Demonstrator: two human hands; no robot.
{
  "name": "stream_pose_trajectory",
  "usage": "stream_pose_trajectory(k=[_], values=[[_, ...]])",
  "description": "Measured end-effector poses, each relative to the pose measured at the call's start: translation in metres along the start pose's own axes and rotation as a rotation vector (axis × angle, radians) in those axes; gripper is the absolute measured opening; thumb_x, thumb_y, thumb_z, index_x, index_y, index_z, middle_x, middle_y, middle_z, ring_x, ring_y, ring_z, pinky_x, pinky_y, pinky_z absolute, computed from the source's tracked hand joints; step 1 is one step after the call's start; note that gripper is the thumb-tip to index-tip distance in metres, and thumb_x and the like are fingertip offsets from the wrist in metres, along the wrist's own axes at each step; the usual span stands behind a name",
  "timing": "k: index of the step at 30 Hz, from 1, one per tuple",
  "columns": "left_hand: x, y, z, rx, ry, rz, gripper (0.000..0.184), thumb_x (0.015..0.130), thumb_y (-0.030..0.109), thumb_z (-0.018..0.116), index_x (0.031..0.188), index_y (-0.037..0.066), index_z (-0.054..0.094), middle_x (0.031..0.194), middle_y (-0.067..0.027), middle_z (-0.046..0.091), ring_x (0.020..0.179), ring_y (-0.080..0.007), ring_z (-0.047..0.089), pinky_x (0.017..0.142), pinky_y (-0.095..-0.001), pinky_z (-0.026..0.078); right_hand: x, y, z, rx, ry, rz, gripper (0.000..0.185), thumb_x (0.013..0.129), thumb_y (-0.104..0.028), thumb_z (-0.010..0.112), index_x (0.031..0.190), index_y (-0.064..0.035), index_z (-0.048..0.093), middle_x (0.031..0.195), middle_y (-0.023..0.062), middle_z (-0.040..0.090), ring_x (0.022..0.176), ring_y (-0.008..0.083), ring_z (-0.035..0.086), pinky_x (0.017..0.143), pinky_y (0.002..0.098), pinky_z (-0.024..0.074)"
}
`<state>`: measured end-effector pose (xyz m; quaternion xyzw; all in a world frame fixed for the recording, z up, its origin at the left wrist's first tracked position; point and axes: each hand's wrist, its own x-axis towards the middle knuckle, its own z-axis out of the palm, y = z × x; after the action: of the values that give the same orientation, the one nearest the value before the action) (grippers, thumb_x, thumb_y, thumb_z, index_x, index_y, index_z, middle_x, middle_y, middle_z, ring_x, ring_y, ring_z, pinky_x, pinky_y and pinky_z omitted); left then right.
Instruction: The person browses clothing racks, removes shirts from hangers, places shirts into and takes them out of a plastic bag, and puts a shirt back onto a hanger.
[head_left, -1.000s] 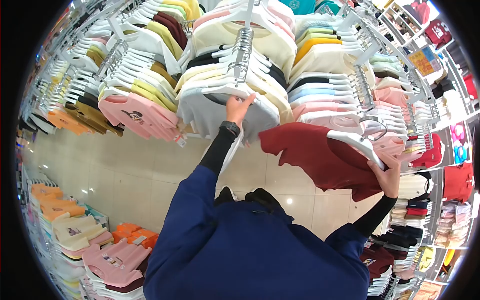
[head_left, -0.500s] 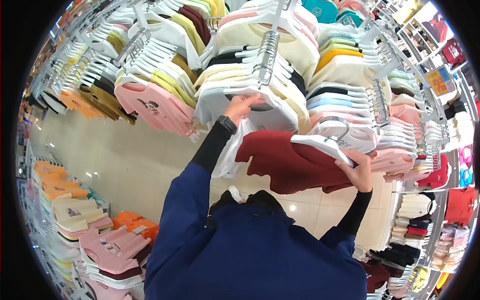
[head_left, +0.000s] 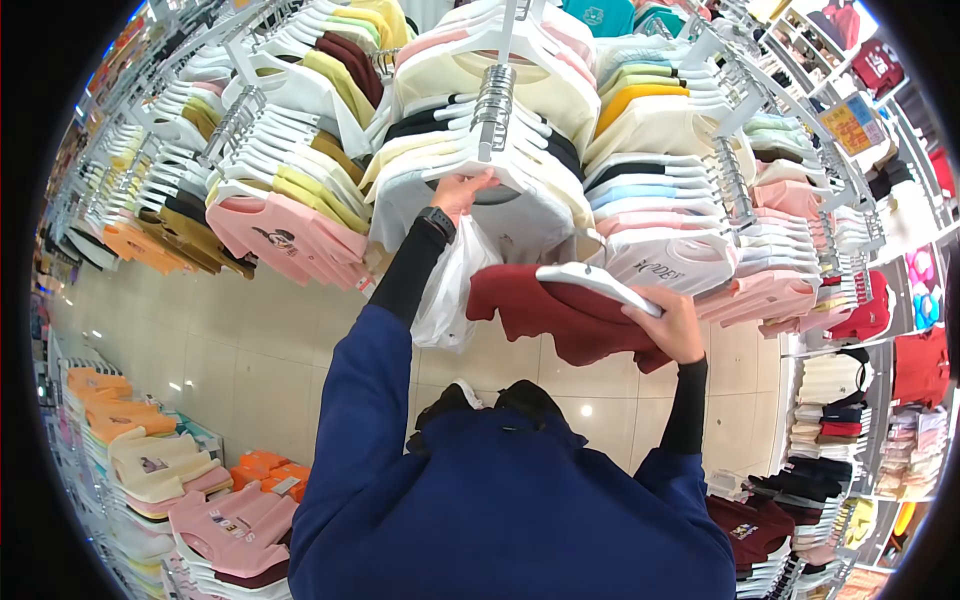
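A dark red shirt (head_left: pixel 590 315) hangs tilted from a white hanger (head_left: pixel 590 282) in front of me. My right hand (head_left: pixel 672 322) is closed round the right end of that hanger. At the front of the middle rail, my left hand (head_left: pixel 465 192) is at the neckline of a light grey shirt (head_left: pixel 520 222). Its fingers are closed at the white hanger (head_left: pixel 503 178) inside that shirt, partly hidden. Below this hand hangs a white plastic bag (head_left: pixel 447 295); what holds it up is hard to see.
Metal display rails (head_left: pixel 493 105) full of hanging shirts stretch across the far side. To the left hangs a pink printed shirt (head_left: pixel 285 232). Behind me at lower left are folded pink shirts (head_left: pixel 232 522) and orange packs (head_left: pixel 265 468). Shelves of clothes (head_left: pixel 920 370) line the right side.
The dark red shirt and my right hand have moved left and slightly up. My left hand's fingers have gone from stretched along the grey shirt's neckline to closed at its hanger.
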<state>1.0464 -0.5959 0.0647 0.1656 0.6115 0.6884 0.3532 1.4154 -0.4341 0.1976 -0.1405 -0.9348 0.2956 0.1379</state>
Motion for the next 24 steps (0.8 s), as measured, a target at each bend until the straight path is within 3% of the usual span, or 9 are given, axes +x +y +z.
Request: stream_pose_trajectory(k=[5, 8, 10, 11, 14, 17, 19, 24], values=[[-0.031, 0.016, -0.012, 0.22, -0.136, -0.075, 0.05, 0.093, 0.046, 0.061, 0.12, 0.004, 0.062, 0.104, -0.004, 0.071, 0.045, -0.0015, 0.025, 0.041, -0.0208, 0.022, 0.038, 0.006, 0.02, -0.008, 0.02, -0.083, 0.027, 0.079, -0.022, 0.076, 0.098, -0.0033, 0.072, 0.087, 0.0156, 0.07, 0.076, 0.0334, 0.066, 0.07, 0.037, 0.0508], [-0.059, -0.005, -0.053, 0.502, -0.29, 0.045, 0.048, 0.096, 0.046, 0.057, 0.122, 0.006, 0.062, 0.096, -0.0008, 0.07, 0.047, -0.0005, 0.027, 0.041, -0.0206, 0.022, 0.058, 0.008, 0.033, 0.06, 0.037, -0.08, 0.028, 0.082, -0.024, 0.074, 0.098, -0.0026, 0.072, 0.085, 0.0167, 0.069, 0.075, 0.0336, 0.065, 0.07, 0.0363, 0.0499], [-0.087, -0.006, -0.081, 0.549, -0.234, -0.06, 0.045, 0.098, 0.044, 0.054, 0.121, 0.006, 0.062, 0.089, 0.0022, 0.067, 0.048, -0.001, 0.029, 0.042, -0.0207, 0.023, 0.072, 0.002, 0.04, 0.1, -0.004, -0.081, 0.028, 0.082, -0.024, 0.074, 0.098, -0.0018, 0.071, 0.084, 0.0172, 0.069, 0.074, 0.0337, 0.065, 0.07, 0.0358, 0.0496], [-0.114, 0.015, -0.084, 0.538, -0.146, -0.232, 0.044, 0.099, 0.042, 0.053, 0.121, 0.006, 0.062, 0.084, 0.0044, 0.064, 0.048, -0.0015, 0.031, 0.043, -0.0211, 0.024, 0.08, -0.001, 0.044, 0.121, -0.025, -0.083, 0.028, 0.082, -0.024, 0.073, 0.098, -0.0014, 0.071, 0.083, 0.0174, 0.069, 0.074, 0.0338, 0.065, 0.07, 0.0356, 0.0494], [-0.14, 0.009, -0.118, 0.444, -0.018, -0.129, 0.042, 0.099, 0.042, 0.054, 0.119, 0.005, 0.062, 0.076, 0.0076, 0.058, 0.049, -0.0014, 0.031, 0.044, -0.0216, 0.023, 0.108, -0.001, 0.069, 0.177, -0.059, -0.104, 0.029, 0.085, -0.027, 0.07, 0.097, -0.0008, 0.071, 0.077, 0.015, 0.068, 0.067, 0.0244, 0.063, 0.067, 0.0333, 0.0481], [-0.141, -0.012, -0.135, 0.342, 0.07, 0.104, 0.045, 0.099, 0.037, 0.055, 0.123, 0.001, 0.06, 0.106, -0.0019, 0.067, 0.096, -0.0083, 0.059, 0.088, -0.0254, 0.046, 0.134, -0.001, 0.098, 0.206, -0.066, -0.097, 0.03, 0.088, -0.03, 0.068, 0.099, -0.0022, 0.071, 0.073, 0.0097, 0.068, 0.064, 0.0165, 0.06, 0.064, 0.0307, 0.0461], [-0.155, 0.005, -0.127, 0.321, 0.162, -0.039, 0.043, 0.098, 0.034, 0.058, 0.124, 0.0, 0.06, 0.11, -0.0024, 0.066, 0.097, -0.0074, 0.059, 0.086, -0.0245, 0.046, 0.147, -0.001, 0.116, 0.267, -0.067, -0.145, 0.031, 0.088, -0.031, 0.068, 0.1, -0.0028, 0.071, 0.073, 0.0082, 0.069, 0.065, 0.0159, 0.06, 0.064, 0.0303, 0.0456], [-0.148, -0.044, -0.153, 0.305, 0.217, -0.093, 0.036, 0.096, 0.028, 0.062, 0.118, 0.0, 0.064, 0.106, -0.0027, 0.068, 0.095, -0.0078, 0.06, 0.085, -0.0249, 0.047, 0.151, 0.023, 0.152, 0.311, -0.163, -0.103, 0.034, 0.087, -0.032, 0.07, 0.104, -0.0022, 0.071, 0.083, 0.01, 0.071, 0.074, 0.0181, 0.064, 0.071, 0.0298, 0.0486]])
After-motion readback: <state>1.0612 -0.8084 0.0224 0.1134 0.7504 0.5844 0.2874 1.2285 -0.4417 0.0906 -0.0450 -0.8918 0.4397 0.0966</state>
